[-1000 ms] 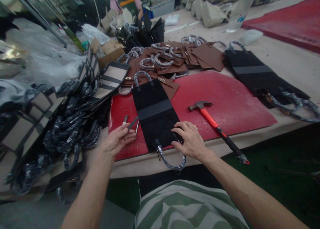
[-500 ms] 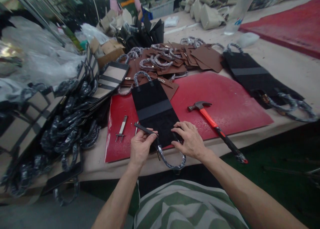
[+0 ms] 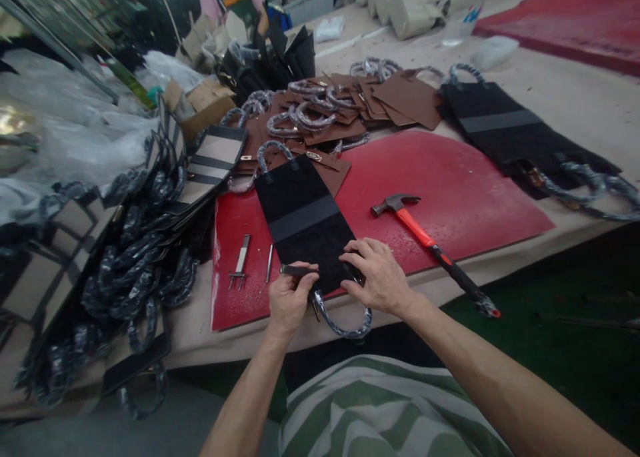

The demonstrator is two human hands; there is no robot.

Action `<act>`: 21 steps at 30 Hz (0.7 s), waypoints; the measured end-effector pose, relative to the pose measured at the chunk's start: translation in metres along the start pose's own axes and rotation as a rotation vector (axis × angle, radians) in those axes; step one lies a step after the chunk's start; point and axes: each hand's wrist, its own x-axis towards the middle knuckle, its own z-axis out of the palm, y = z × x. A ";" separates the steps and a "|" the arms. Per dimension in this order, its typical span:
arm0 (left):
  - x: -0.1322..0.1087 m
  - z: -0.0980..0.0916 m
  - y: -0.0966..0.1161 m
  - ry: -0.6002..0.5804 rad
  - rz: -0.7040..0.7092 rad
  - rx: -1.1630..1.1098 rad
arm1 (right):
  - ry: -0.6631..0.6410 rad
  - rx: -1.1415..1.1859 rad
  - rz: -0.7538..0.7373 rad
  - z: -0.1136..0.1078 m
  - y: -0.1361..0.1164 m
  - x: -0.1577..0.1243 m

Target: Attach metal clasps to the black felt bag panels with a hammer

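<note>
Nearest to me is my striped green and white shirt (image 3: 380,410). Just past it, my left hand (image 3: 290,300) is closed in a pinch on a strip (image 3: 296,269), a short, flat, dark metal piece held level over the near left corner of the panel (image 3: 300,210). My right hand (image 3: 380,280) lies spread on the panel's near right corner with its fingers bent and the tips pressing down. It grips nothing.

The panel is a long rectangle of matt black felt-like cloth with a smoother band across its middle. It lies on the mat (image 3: 450,197), a red, slightly pitted sheet. From the panel's near edge a curved handle (image 3: 345,327), wrapped in crinkled clear plastic, hangs over the edge of the tabletop (image 3: 575,104).

Left of the panel, a forked metal punch (image 3: 240,262) and a thin rod (image 3: 269,264) lie on the mat. To the right lies a hammer (image 3: 430,244) with a steel claw head and an orange and black grip.

At far left, beige panels with black trim (image 3: 125,224) are heaped with their wrapped handles. Beyond the mat lie flat brown leather pieces (image 3: 350,107) mixed with more wrapped loops, and a second black panel (image 3: 505,130) lies at right. Farther back stand an open cardboard box (image 3: 205,104) and some soft beige bags (image 3: 405,4).
</note>
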 end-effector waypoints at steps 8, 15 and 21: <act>-0.003 0.005 -0.003 0.038 0.049 0.073 | 0.001 0.015 0.008 -0.002 0.001 -0.002; -0.008 0.008 -0.011 0.070 0.110 0.124 | -0.008 0.012 0.007 -0.003 0.001 -0.001; -0.007 0.009 -0.009 0.069 0.189 0.200 | -0.009 0.010 0.005 -0.003 0.001 -0.001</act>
